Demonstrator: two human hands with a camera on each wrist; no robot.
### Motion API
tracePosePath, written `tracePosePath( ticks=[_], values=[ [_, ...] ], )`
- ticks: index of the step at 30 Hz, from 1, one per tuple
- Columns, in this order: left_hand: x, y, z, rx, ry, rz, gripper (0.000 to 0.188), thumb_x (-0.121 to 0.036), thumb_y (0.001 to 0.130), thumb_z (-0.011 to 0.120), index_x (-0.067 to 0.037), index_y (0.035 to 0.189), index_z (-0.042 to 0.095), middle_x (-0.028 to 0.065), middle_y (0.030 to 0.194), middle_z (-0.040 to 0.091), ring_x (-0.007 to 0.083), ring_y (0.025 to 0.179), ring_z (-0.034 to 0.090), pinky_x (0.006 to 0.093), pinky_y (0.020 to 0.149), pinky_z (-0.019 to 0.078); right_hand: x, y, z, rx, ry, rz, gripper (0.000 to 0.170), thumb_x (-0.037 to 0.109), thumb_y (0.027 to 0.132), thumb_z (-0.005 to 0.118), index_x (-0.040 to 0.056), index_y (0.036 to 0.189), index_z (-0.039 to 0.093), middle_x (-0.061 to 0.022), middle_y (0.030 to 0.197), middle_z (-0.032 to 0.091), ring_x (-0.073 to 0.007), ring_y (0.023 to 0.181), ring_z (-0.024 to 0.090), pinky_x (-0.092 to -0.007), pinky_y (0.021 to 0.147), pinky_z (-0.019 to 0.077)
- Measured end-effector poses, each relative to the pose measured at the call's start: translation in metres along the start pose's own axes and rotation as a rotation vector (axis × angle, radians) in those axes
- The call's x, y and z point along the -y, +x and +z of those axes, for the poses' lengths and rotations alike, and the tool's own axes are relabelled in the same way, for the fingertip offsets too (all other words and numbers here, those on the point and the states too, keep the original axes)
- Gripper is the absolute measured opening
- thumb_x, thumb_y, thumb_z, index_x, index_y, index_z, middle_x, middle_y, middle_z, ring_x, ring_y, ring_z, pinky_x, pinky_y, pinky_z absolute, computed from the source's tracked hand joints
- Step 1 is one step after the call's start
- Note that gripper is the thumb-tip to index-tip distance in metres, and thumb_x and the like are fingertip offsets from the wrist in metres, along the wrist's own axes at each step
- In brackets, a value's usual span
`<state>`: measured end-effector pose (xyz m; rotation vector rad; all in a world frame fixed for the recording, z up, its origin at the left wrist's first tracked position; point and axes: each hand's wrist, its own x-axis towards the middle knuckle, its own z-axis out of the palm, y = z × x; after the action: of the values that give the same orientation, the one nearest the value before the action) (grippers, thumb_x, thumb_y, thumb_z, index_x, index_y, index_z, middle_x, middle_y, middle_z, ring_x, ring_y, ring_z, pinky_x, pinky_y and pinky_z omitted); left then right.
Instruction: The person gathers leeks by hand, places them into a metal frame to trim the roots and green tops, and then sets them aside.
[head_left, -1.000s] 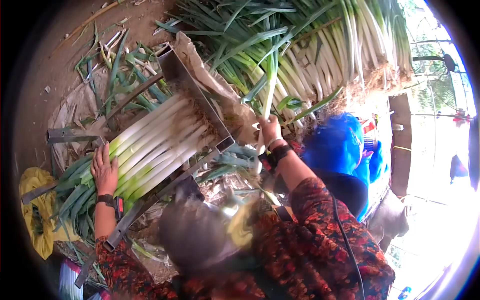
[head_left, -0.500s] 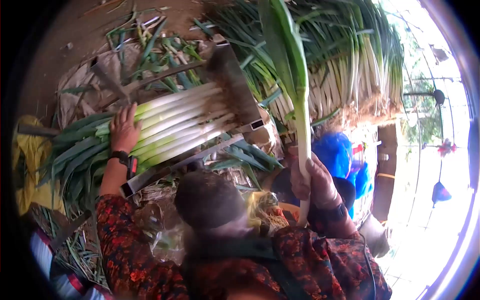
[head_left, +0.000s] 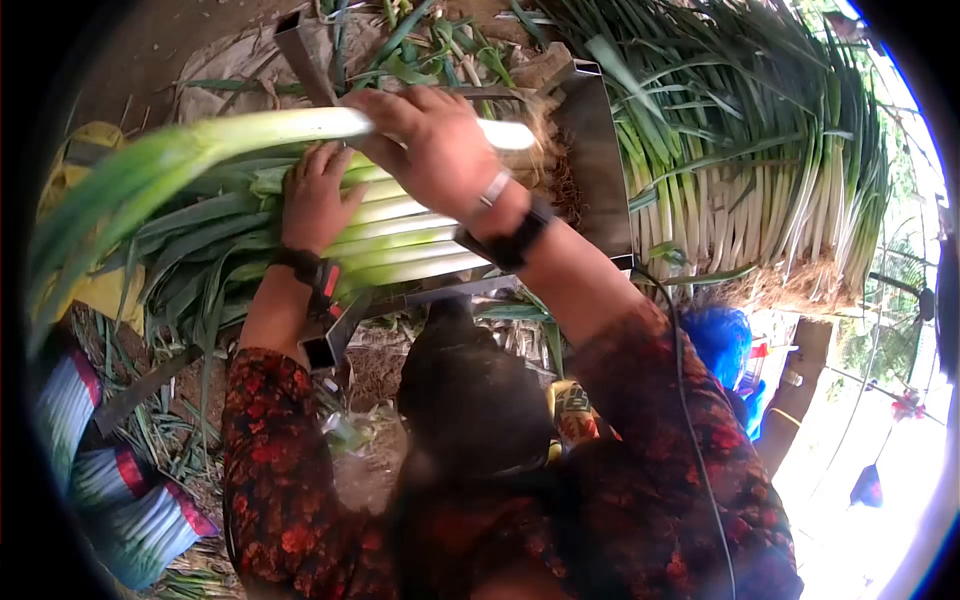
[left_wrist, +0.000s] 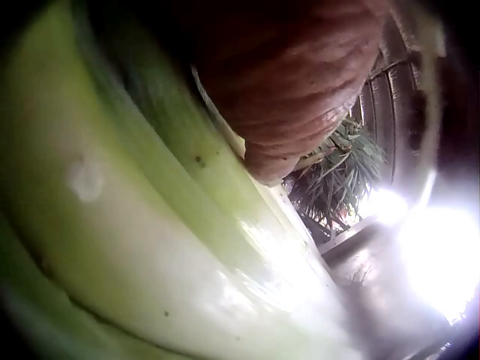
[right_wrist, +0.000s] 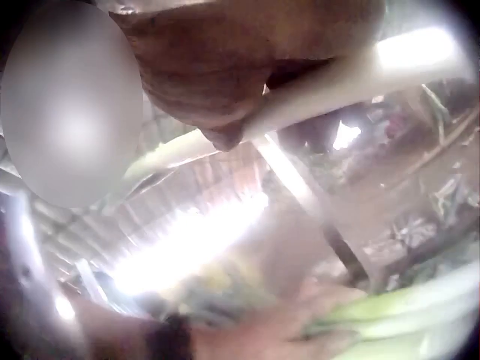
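My right hand (head_left: 440, 150) grips a single leek (head_left: 275, 126) by its white stalk, above the far side of a row of leeks (head_left: 405, 240). Its green leaves trail to the left, blurred. In the right wrist view the same leek (right_wrist: 322, 94) crosses under my fingers. My left hand (head_left: 318, 200) rests flat on the row, fingers straight, where white turns to green. The left wrist view shows leek stalks (left_wrist: 150, 217) close up below that hand. The row lies in a metal frame, its roots toward the end plate (head_left: 598, 165).
A big pile of leeks (head_left: 740, 170) lies at the right, roots toward me. Wrapped leek bundles (head_left: 150, 530) sit at the lower left by a yellow bag (head_left: 105, 295). A metal post (head_left: 303, 55) rises on the frame's far side. Blue plastic (head_left: 718, 340) lies right.
My right hand has lifted the leek from beside the pile and swung it left over the row, turning it from upright to lying crosswise. My left hand stays on the row.
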<state>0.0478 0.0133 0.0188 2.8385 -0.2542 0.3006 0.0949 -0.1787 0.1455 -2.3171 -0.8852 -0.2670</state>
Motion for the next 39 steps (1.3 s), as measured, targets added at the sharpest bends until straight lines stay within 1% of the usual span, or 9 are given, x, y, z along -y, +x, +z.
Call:
tracePosePath(
  ticks=[5, 10, 16, 22, 24, 27, 31, 35, 39],
  values=[
    [-0.004, 0.002, -0.009, 0.034, -0.017, -0.012, 0.054, -0.029, 0.080, 0.071, -0.013, 0.129, 0.055, 0.0138, 0.119, 0.050, 0.0339, 0.110, 0.046, 0.0450, 0.096, 0.0391, -0.111, -0.034, 0.069, 0.289, -0.330, 0.371, 0.037, 0.047, 0.089, 0.054, 0.0384, 0.124, 0.057, -0.0108, 0.111, 0.061, -0.0316, 0.110, 0.051, -0.0481, 0.100, 0.0313],
    [-0.008, 0.002, -0.009, 0.024, -0.036, -0.043, 0.054, -0.031, 0.078, 0.071, -0.014, 0.127, 0.057, 0.0095, 0.123, 0.050, 0.0321, 0.115, 0.045, 0.0439, 0.101, 0.0352, -0.137, -0.041, 0.082, 0.330, -0.304, 0.441, 0.032, 0.047, 0.090, 0.051, 0.0388, 0.119, 0.062, -0.0133, 0.108, 0.063, -0.0317, 0.108, 0.056, -0.0488, 0.099, 0.0338],
    [0.006, 0.003, 0.008, 0.005, 0.094, 0.070, 0.055, -0.031, 0.086, 0.065, -0.015, 0.135, 0.046, 0.0157, 0.151, 0.028, 0.0364, 0.139, 0.026, 0.0492, 0.110, 0.0271, -0.130, 0.016, 0.045, 0.805, -0.379, 0.241, 0.032, 0.025, 0.086, 0.052, 0.0134, 0.111, 0.069, -0.0128, 0.111, 0.067, -0.0302, 0.106, 0.063, -0.0463, 0.088, 0.0480],
    [0.003, 0.004, 0.008, 0.055, 0.198, 0.055, 0.051, -0.032, 0.087, 0.064, -0.015, 0.132, 0.047, 0.0109, 0.151, 0.030, 0.0323, 0.138, 0.029, 0.0456, 0.108, 0.0308, -0.071, 0.002, -0.146, -0.082, 0.169, 0.120, 0.032, 0.027, 0.083, 0.063, 0.0111, 0.109, 0.068, -0.0157, 0.101, 0.067, -0.0333, 0.097, 0.064, -0.0394, 0.087, 0.0507],
    [0.002, 0.004, 0.009, 0.068, 0.204, 0.041, 0.051, -0.030, 0.087, 0.063, -0.016, 0.133, 0.046, 0.0100, 0.152, 0.028, 0.0312, 0.139, 0.027, 0.0447, 0.109, 0.0295, -0.116, -0.036, -0.181, -0.243, 0.162, 0.191, 0.020, 0.015, 0.087, 0.065, 0.0094, 0.106, 0.069, -0.0080, 0.094, 0.070, -0.0179, 0.081, 0.067, -0.0276, 0.074, 0.0527],
    [0.004, 0.003, 0.011, 0.087, 0.209, 0.036, 0.052, -0.028, 0.087, 0.063, -0.014, 0.134, 0.044, 0.0104, 0.153, 0.026, 0.0312, 0.140, 0.025, 0.0445, 0.110, 0.0280, -0.231, -0.127, -0.206, -0.222, 0.131, 0.739, 0.028, 0.023, 0.090, 0.062, 0.0032, 0.110, 0.066, -0.0103, 0.100, 0.070, -0.0136, 0.091, 0.063, -0.0276, 0.082, 0.0497],
    [0.000, 0.007, 0.009, 0.115, 0.216, 0.027, 0.052, -0.024, 0.088, 0.062, -0.012, 0.134, 0.042, 0.0118, 0.154, 0.023, 0.0322, 0.141, 0.023, 0.0451, 0.112, 0.0258, -0.413, -0.314, -0.231, 0.164, -0.400, 1.284, 0.051, 0.038, 0.084, 0.059, 0.0079, 0.125, 0.057, -0.0182, 0.127, 0.058, -0.0338, 0.113, 0.057, -0.0421, 0.095, 0.0458],
    [-0.005, 0.008, 0.007, 0.148, 0.215, -0.001, 0.052, -0.021, 0.088, 0.061, -0.011, 0.135, 0.041, 0.0128, 0.154, 0.021, 0.0332, 0.141, 0.021, 0.0456, 0.113, 0.0227, -0.437, -0.403, -0.242, -0.178, -0.527, 1.532, 0.076, 0.056, 0.079, 0.059, 0.0079, 0.137, 0.045, -0.0196, 0.133, 0.053, -0.0379, 0.121, 0.051, -0.0432, 0.100, 0.0424],
    [-0.003, 0.008, 0.009, 0.166, 0.216, -0.010, 0.053, -0.020, 0.088, 0.060, -0.012, 0.136, 0.039, 0.0125, 0.155, 0.020, 0.0335, 0.142, 0.020, 0.0462, 0.112, 0.0223, -0.442, -0.409, -0.232, 0.083, -0.663, 1.562, 0.079, 0.055, 0.081, 0.060, 0.0056, 0.139, 0.040, -0.0230, 0.132, 0.052, -0.0390, 0.120, 0.052, -0.0449, 0.100, 0.0428]
  ],
)
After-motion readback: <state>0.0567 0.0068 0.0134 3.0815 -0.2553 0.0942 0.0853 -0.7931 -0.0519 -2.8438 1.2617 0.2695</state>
